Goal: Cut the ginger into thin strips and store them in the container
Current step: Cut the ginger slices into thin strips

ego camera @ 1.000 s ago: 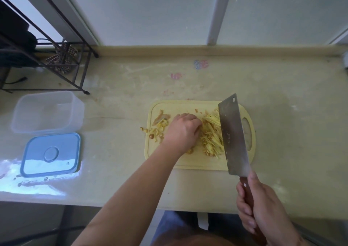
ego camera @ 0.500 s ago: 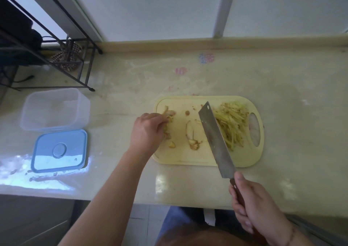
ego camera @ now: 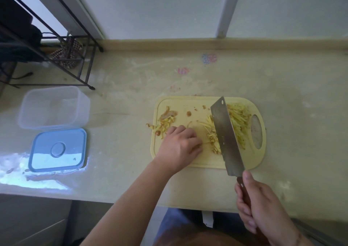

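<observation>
**A:** Where's the ginger relative to the hands?

**B:** It's all on the yellow cutting board (ego camera: 195, 163). The main pile of ginger strips (ego camera: 240, 121) lies on the board's right side, next to the handle hole. A smaller cluster sits just left of the cleaver (ego camera: 227, 134), between the blade and the left hand (ego camera: 180, 146). Scraps and peel (ego camera: 165, 120) are at the board's left edge.

**A:** And the blade's line?

**B:** Its long axis runs from the near edge of the board up and slightly left to the far edge, so it divides the two groups of strips. The left hand is the nearer one to the loose cluster; the strips lie to its right.

**A:** What are the hands doing?

**B:** The right hand (ego camera: 261, 206) is wrapped tight around the cleaver's wooden handle. The left rests on the board with fingers curled under, fingertips at the nearest strips. Whether it's actually pinching any I can't tell, since the knuckles hide them.

**A:** The container?

**B:** The clear plastic container (ego camera: 54, 108) stands open and apparently empty well off to the left, with its blue lid (ego camera: 58, 149) lying just in front. So storing hasn't started, and I'd judge the strips need gathering toward the blade first.
</observation>
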### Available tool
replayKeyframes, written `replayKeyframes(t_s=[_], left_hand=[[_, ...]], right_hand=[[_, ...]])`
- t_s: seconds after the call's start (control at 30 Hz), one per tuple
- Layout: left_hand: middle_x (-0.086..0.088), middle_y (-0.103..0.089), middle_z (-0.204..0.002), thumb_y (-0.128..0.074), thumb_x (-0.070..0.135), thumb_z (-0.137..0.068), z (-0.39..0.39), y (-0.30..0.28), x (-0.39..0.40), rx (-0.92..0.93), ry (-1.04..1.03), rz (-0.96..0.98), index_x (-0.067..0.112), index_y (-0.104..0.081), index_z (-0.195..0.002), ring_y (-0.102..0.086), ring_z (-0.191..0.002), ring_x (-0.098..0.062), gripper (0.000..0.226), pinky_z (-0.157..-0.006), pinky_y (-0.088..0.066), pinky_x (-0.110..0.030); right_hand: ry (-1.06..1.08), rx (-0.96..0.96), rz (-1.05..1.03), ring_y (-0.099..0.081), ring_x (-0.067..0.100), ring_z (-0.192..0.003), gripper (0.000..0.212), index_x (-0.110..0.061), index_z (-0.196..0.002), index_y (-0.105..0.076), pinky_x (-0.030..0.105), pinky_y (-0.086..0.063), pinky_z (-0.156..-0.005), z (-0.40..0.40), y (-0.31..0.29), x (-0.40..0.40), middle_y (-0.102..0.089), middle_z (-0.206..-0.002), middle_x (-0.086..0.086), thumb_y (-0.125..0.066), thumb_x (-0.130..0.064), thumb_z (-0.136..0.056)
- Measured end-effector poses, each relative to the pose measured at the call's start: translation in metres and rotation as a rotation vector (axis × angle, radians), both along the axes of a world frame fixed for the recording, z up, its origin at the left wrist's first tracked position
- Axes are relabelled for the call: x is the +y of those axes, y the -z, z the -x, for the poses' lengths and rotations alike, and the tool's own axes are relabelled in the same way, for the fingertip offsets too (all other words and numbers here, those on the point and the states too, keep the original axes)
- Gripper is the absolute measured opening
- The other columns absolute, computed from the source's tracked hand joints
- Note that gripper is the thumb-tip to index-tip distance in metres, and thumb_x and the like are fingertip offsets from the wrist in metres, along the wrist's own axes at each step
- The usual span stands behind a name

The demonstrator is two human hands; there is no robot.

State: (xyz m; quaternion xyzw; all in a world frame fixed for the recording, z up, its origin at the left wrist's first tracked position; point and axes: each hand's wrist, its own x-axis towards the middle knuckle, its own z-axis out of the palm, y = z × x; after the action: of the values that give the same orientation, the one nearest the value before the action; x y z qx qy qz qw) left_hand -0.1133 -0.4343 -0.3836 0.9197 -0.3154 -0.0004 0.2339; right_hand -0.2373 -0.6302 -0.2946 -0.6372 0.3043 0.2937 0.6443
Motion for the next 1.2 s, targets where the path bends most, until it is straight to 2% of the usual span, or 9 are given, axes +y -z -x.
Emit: replayKeyframes(t_s=[0.2, 0.37, 0.47, 0.57, 0.67, 0.9, 1.0, 1.1, 1.2], left_hand=[[-0.002, -0.067, -0.084, -0.071, 0.016, -0.082, 0.001, -0.004, -0.001, 0.034, 0.010, 0.059, 0.012, -0.073, -0.083, -0.062, -0.074, -0.025, 0.005, -0.068, -0.053, -0.040], [-0.005, -0.069, -0.102, -0.078, 0.002, -0.076, 0.004, 0.001, 0.006, 0.082, -0.027, 0.192, 0.008, -0.076, -0.097, -0.066, -0.092, -0.024, 0.022, -0.082, -0.054, -0.038], [-0.003, -0.069, -0.107, -0.072, 0.021, -0.086, 0.007, 0.004, 0.013, 0.067, -0.071, 0.210, 0.010, -0.075, -0.104, -0.065, -0.098, -0.021, 0.022, -0.088, -0.050, -0.035], [0.000, -0.069, -0.099, -0.067, 0.034, -0.087, 0.013, 0.009, 0.018, 0.014, -0.135, 0.162, 0.014, -0.075, -0.102, -0.063, -0.091, -0.022, 0.026, -0.086, -0.045, -0.035], [0.005, -0.071, -0.090, -0.071, 0.032, -0.084, 0.017, 0.012, 0.017, -0.013, -0.174, 0.122, 0.018, -0.076, -0.096, -0.063, -0.085, -0.020, 0.020, -0.082, -0.038, -0.031], [0.006, -0.071, -0.085, -0.083, 0.014, -0.074, 0.019, 0.010, 0.009, 0.058, -0.233, 0.146, 0.017, -0.075, -0.092, -0.064, -0.082, -0.022, 0.020, -0.080, -0.040, -0.033], [0.006, -0.071, -0.085, -0.076, 0.025, -0.081, 0.019, 0.007, 0.009, 0.063, -0.226, 0.143, 0.018, -0.074, -0.093, -0.064, -0.082, -0.021, 0.014, -0.079, -0.043, -0.036], [0.007, -0.072, -0.087, -0.064, 0.038, -0.086, 0.018, 0.001, 0.007, 0.125, -0.249, 0.133, 0.018, -0.074, -0.097, -0.065, -0.084, -0.019, 0.025, -0.079, -0.046, -0.038], [0.006, -0.071, -0.089, -0.063, 0.037, -0.085, 0.014, -0.002, 0.004, 0.154, -0.257, 0.121, 0.018, -0.073, -0.101, -0.065, -0.086, -0.021, 0.027, -0.079, -0.050, -0.040]], right_hand=[[-0.059, -0.016, -0.012, -0.028, 0.017, -0.037, 0.059, -0.006, -0.067, -0.042, 0.026, -0.027, -0.040, 0.001, 0.001, 0.006, -0.031, -0.050, 0.010, -0.039, -0.062, -0.086], [-0.070, -0.015, -0.012, -0.028, 0.017, -0.038, 0.060, -0.008, -0.065, -0.043, 0.027, -0.026, -0.041, 0.000, 0.004, 0.007, -0.031, -0.051, 0.010, -0.040, -0.064, -0.085], [-0.094, -0.005, -0.005, -0.028, 0.018, -0.037, 0.059, -0.010, -0.061, -0.043, 0.027, -0.026, -0.041, 0.001, 0.006, 0.007, -0.031, -0.050, 0.011, -0.038, -0.063, -0.088], [-0.094, 0.019, 0.004, -0.027, 0.017, -0.038, 0.058, -0.011, -0.062, -0.042, 0.028, -0.023, -0.042, 0.002, 0.009, 0.011, -0.031, -0.051, 0.010, -0.039, -0.062, -0.088], [-0.117, 0.004, 0.046, -0.026, 0.017, -0.039, 0.058, -0.008, -0.067, -0.041, 0.025, -0.023, -0.041, 0.000, 0.012, 0.015, -0.030, -0.052, 0.008, -0.039, -0.062, -0.087], [-0.240, -0.076, 0.152, -0.034, 0.008, -0.035, 0.059, -0.009, -0.065, -0.041, 0.020, -0.031, -0.039, -0.004, 0.017, 0.021, -0.035, -0.047, -0.004, -0.037, -0.064, -0.086], [-0.200, -0.056, 0.114, -0.029, 0.010, -0.037, 0.057, -0.008, -0.067, -0.041, 0.021, -0.027, -0.038, -0.006, 0.015, 0.019, -0.032, -0.050, 0.001, -0.039, -0.061, -0.085], [-0.160, -0.022, 0.068, -0.026, 0.013, -0.039, 0.056, -0.007, -0.069, -0.041, 0.023, -0.023, -0.038, -0.008, 0.012, 0.018, -0.028, -0.054, 0.005, -0.040, -0.061, -0.085], [-0.135, -0.013, 0.056, -0.024, 0.016, -0.038, 0.058, -0.010, -0.068, -0.040, 0.025, -0.022, -0.041, -0.010, 0.011, 0.016, -0.027, -0.054, 0.009, -0.040, -0.066, -0.081]])
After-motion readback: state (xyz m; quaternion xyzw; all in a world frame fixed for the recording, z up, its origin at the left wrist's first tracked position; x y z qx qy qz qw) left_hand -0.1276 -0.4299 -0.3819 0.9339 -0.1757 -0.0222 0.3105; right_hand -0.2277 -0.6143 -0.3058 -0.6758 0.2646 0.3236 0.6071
